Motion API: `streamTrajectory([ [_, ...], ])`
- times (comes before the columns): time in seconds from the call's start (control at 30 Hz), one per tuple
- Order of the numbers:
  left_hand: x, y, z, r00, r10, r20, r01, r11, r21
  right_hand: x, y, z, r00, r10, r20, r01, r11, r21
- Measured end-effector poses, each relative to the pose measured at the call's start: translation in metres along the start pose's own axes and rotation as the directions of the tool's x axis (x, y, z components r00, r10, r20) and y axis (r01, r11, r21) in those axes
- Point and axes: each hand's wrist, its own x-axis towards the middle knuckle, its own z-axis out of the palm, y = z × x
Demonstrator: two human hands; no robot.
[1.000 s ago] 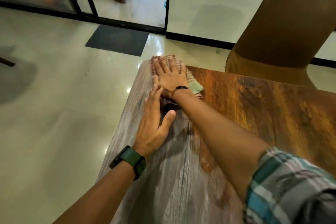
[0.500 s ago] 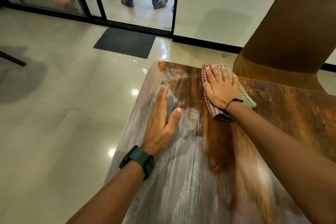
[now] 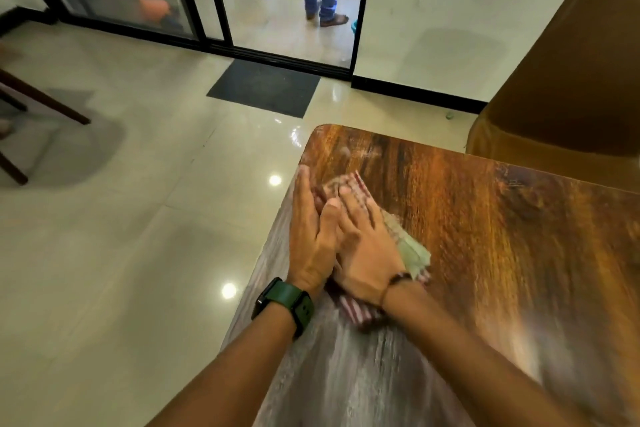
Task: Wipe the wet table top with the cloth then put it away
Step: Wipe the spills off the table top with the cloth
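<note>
The step in hand looks like the wiping itself, worked near the far left corner of the brown wood-grain bench (image 3: pixel 485 253). To do it well, the folded red-and-white checked cloth (image 3: pixel 412 253) should stay flat under the palm, with even downward pressure and overlapping passes, so that no damp streak is left between strokes. The pale, dull-looking band along the left edge and lower part of the bench may be moisture or glare; it would be the next area to cover. Strokes close to the edge should be kept short so the cloth does not slide off onto the tiled floor.

The right hand (image 3: pixel 363 250) lies palm-down on the cloth at centre frame, its fingers (image 3: pixel 349 204) extended and slightly spread, pressing rather than pinching; cloth shows beyond the fingertips, to the right of the hand and below the wrist. The left hand (image 3: pixel 310 236), wearing a dark green wristwatch (image 3: pixel 287 305), lies flat just left of it, fingers straight and pressed together, its thumb overlapping the right hand. Whether it touches the cloth I cannot tell.
</note>
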Motion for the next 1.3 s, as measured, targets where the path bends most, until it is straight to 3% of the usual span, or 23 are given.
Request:
streamTrajectory([
  [0.07, 0.000, 0.000, -0.001, 1.000, -0.008, 0.016, 0.008, 0.999, -0.031, -0.030, -0.006, 0.005, 0.998, -0.010, -0.057, 0.010, 1.000, 0.009],
  [0.13, 0.000, 0.001, 0.000, 1.000, -0.010, 0.017, 0.011, 0.999, -0.037, -0.025, 0.001, 0.002, 1.000, -0.014, -0.019, 0.014, 1.000, 0.011],
  [0.23, 0.002, -0.002, 0.001, 1.000, 0.017, 0.023, -0.017, 1.000, 0.002, 0.016, 0.018, -0.003, 0.998, -0.019, 0.061, 0.020, 1.000, -0.012],
  [0.3, 0.002, -0.004, 0.002, 0.998, 0.047, 0.045, -0.048, 0.999, 0.008, 0.058, 0.032, -0.005, 0.999, 0.025, 0.038, -0.022, 0.998, -0.056],
  [0.43, 0.001, -0.009, 0.002, 0.996, 0.085, 0.021, -0.083, 0.994, -0.066, 0.138, 0.048, -0.013, 0.989, 0.145, 0.020, -0.145, 0.989, 0.023],
  [0.53, 0.001, -0.008, 0.000, 0.998, 0.061, 0.019, -0.060, 0.998, -0.020, 0.151, 0.047, -0.016, 0.981, 0.192, 0.024, -0.192, 0.981, 0.036],
  [0.93, -0.001, 0.000, 0.000, 0.997, 0.044, 0.059, -0.048, 0.997, 0.065, -0.080, 0.024, 0.001, 0.993, 0.108, 0.046, -0.108, 0.994, 0.013],
  [1.07, 0.000, -0.002, 0.002, 0.992, 0.055, 0.114, -0.061, 0.997, 0.050, -0.024, 0.045, -0.006, 0.987, 0.162, 0.016, -0.163, 0.986, 0.026],
  [1.3, -0.004, -0.001, 0.001, 0.992, 0.066, 0.107, -0.068, 0.998, 0.015, 0.121, 0.094, -0.018, 0.925, 0.381, 0.010, -0.381, 0.924, 0.022],
])
